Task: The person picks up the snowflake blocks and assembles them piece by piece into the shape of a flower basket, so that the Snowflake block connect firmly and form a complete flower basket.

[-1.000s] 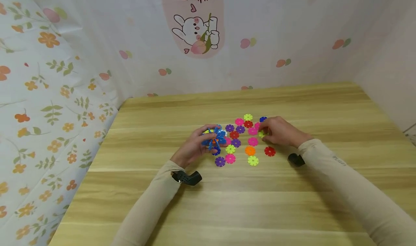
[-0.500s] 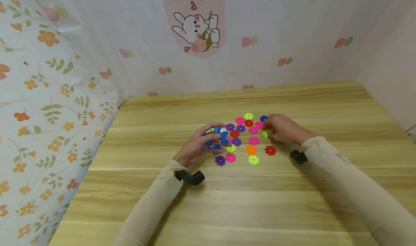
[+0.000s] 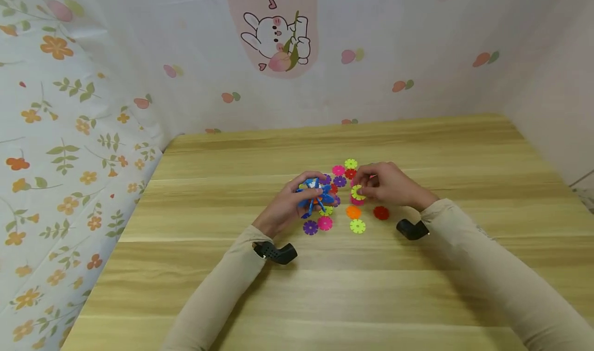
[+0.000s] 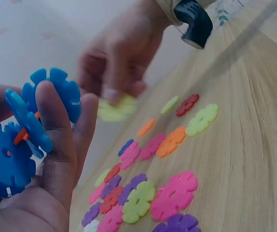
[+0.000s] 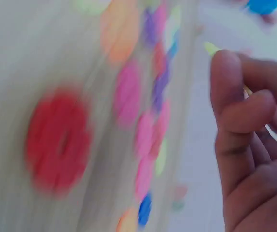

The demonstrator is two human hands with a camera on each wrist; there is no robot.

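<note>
A cluster of joined blue snowflake discs (image 4: pixel 8 157) with a small orange piece (image 4: pixel 20 136) among them is gripped by my left hand (image 3: pixel 290 205). The thumb lies across its near side and the other fingers curl behind. My right hand (image 3: pixel 392 187) pinches a yellow-green snowflake disc (image 3: pixel 357 192) between thumb and fingers, lifted above the table, to the right of the cluster. Only a thin edge of that disc shows in the right wrist view, where much is blurred. Loose notched discs lie beneath and between both hands, including an orange disc (image 3: pixel 353 212) and a red disc (image 3: pixel 381 213).
More flat discs lie about, such as a purple disc (image 3: pixel 310 228), a pink disc (image 3: pixel 325 223) and a yellow-green disc (image 3: pixel 358 226). The wooden table (image 3: pixel 297 299) meets a patterned curtain (image 3: pixel 195 72) at the back and left. Black wrist cameras (image 3: pixel 278 253) sit near the sleeves.
My right hand has picked up the yellow-green disc from the table and carried it left, nearer the blue cluster. My left hand keeps its hold and has shifted slightly to the right.
</note>
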